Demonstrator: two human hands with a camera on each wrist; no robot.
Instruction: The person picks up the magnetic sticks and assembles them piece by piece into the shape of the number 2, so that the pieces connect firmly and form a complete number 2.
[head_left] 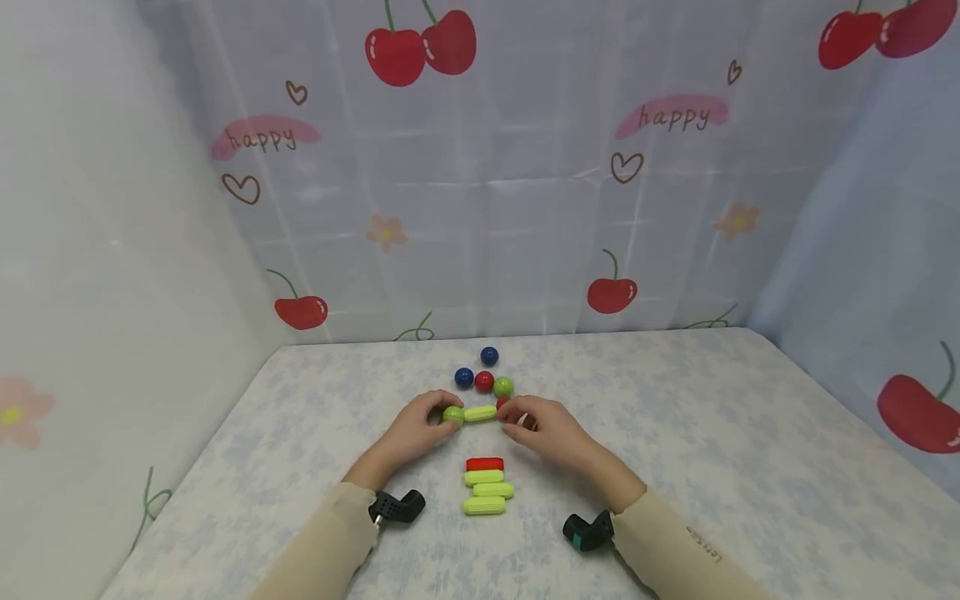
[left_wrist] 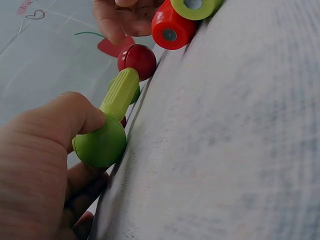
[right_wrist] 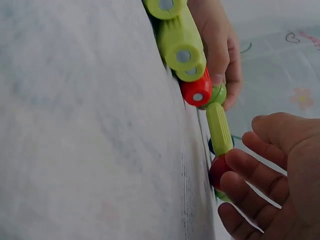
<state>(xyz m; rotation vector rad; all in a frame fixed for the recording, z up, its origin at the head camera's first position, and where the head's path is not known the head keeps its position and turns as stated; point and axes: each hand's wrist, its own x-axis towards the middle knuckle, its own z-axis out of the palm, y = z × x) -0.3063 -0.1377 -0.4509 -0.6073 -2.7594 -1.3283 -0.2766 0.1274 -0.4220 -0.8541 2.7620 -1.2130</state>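
My left hand (head_left: 408, 429) pinches a green ball (left_wrist: 101, 146) between thumb and fingers, low over the table. A yellow-green ridged rod (head_left: 480, 414) joins that ball at one end, and a red ball (left_wrist: 137, 61) sits at the rod's other end. My right hand (head_left: 553, 432) is beside this red ball, its thumb spread well apart from the fingers. In the right wrist view those relaxed fingertips (right_wrist: 235, 159) come right up to the rod's end and the red ball, with nothing gripped between them.
Nearer me lie a red rod (head_left: 484, 464) and several yellow-green rods (head_left: 484, 506), stacked in a column, with metal discs in their ends. Behind the hands are two blue balls (head_left: 464, 378), another red ball (head_left: 484, 382) and a second green ball (head_left: 504, 387). A printed curtain (head_left: 510, 192) borders the table.
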